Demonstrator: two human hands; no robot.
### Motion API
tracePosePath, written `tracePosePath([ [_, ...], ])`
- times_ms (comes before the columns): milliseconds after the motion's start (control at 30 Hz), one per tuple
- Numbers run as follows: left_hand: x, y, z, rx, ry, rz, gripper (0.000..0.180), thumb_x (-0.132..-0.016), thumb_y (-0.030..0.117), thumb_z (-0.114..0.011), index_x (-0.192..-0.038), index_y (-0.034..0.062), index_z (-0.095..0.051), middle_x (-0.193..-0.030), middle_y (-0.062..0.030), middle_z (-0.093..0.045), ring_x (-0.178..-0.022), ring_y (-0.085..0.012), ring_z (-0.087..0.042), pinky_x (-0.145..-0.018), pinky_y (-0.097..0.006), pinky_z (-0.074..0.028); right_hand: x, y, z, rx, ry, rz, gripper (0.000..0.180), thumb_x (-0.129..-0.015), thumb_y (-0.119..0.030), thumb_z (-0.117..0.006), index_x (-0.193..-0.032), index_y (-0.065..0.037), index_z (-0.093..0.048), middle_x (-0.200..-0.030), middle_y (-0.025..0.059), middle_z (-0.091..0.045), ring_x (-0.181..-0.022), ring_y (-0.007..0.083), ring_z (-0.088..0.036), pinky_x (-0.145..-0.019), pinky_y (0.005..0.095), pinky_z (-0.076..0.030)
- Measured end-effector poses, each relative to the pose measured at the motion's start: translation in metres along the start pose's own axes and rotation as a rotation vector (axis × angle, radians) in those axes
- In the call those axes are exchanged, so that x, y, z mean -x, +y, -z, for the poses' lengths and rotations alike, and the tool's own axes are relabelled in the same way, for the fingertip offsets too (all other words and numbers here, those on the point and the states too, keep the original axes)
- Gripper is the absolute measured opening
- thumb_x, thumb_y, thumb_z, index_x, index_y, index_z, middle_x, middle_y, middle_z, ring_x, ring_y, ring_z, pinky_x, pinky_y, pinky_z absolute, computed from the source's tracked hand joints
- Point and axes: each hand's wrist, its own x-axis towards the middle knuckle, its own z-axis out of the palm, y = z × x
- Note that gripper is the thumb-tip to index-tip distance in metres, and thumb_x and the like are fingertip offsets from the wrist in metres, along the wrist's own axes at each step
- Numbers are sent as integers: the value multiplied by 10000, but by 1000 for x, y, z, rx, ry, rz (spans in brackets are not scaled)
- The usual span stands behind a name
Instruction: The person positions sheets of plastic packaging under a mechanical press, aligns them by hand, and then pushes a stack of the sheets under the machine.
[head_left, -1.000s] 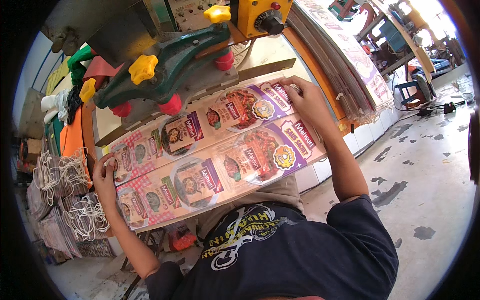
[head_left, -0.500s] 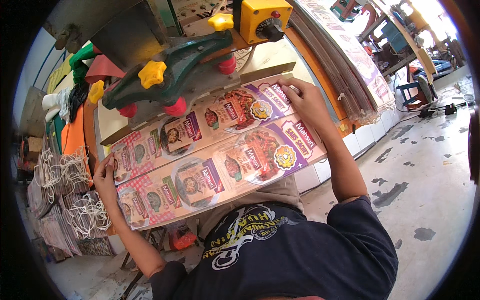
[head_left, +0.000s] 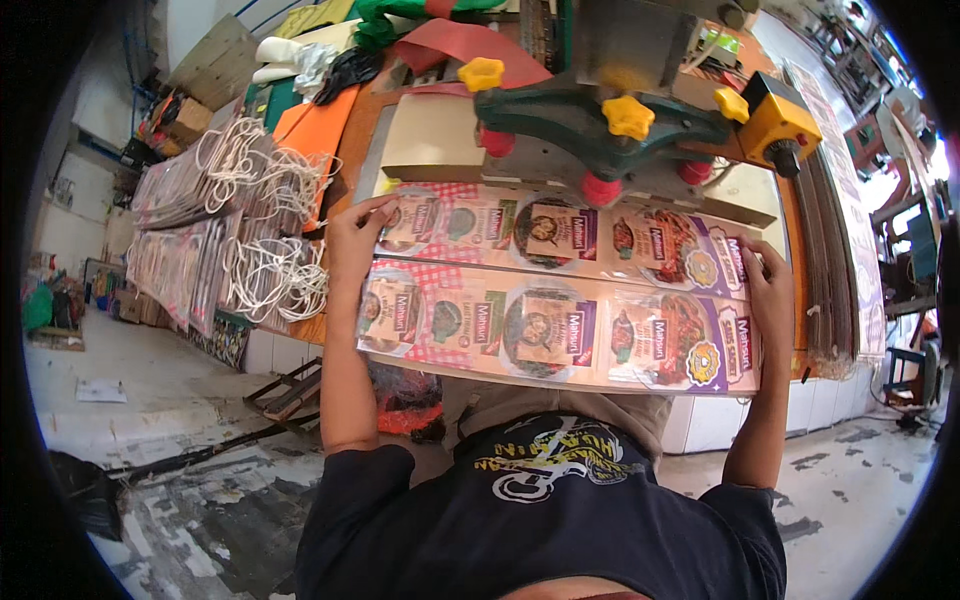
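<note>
Two long printed cardboard panels with a glossy plastic face lie side by side in front of me, showing food pictures, red checks and purple ends. My left hand (head_left: 358,238) holds the left end of the far panel (head_left: 490,225), its bent fingers at the corner. At the opposite end, my right hand (head_left: 768,282) grips the same panel's edge, with fingers curled over it. The near panel (head_left: 470,335) lies between my forearms, close to my body. Just beyond the far panel stands a dark green press head (head_left: 590,125) with yellow star knobs and red pads.
A yellow control box (head_left: 780,112) with a black dial sits right of the press. Stacked printed panels (head_left: 835,220) line the table's right side. To the left are bundles of panels (head_left: 180,265) with white cords (head_left: 265,270). A cream block (head_left: 430,140) stands behind the far panel.
My view has turned left, so the press and panels appear farther right and more level. Both hands stay at the ends of the far panel.
</note>
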Motion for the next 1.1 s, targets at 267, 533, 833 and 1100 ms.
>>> tracePosePath([
  [267, -3, -4, 0, 83, -33, -11, 243, -930, 181, -667, -1098, 25, -748, -808, -65, -743, -766, -77, -673, -694, -220, -494, -6, 10, -2, -37, 15, 61, 240, -997, -144, -580, -1119, 43, -668, -1066, 109, -718, -884, 101, -618, -779, 258, -491],
  [533, -3, -4, 1, 83, -52, -12, 246, -934, 195, -678, -1102, 30, -748, -783, -46, -733, -748, -67, -645, -688, -214, -480, -5, 6, -1, -28, -6, 6, 239, -1006, -143, -574, -1126, 44, -664, -1057, 83, -713, -859, 77, -603, -742, 231, -487],
  [833, -2, -10, 3, 92, -58, -5, 264, -932, 200, -679, -1103, 8, -740, -808, -61, -733, -750, -65, -640, -696, -216, -483, -1, 7, -3, -65, 10, 50, 251, -1000, -154, -579, -1118, 50, -663, -1039, 104, -717, -874, 100, -613, -771, 252, -488],
  [1100, -12, -33, 2, 89, -88, -64, 320, -961, 211, -645, -1177, -18, -701, -911, -65, -717, -822, -102, -633, -753, -242, -493, 1, 1, -2, 107, 106, 123, 266, -958, -218, -619, -1112, -21, -710, -967, 142, -738, -835, 175, -671, -782, 317, -508],
])
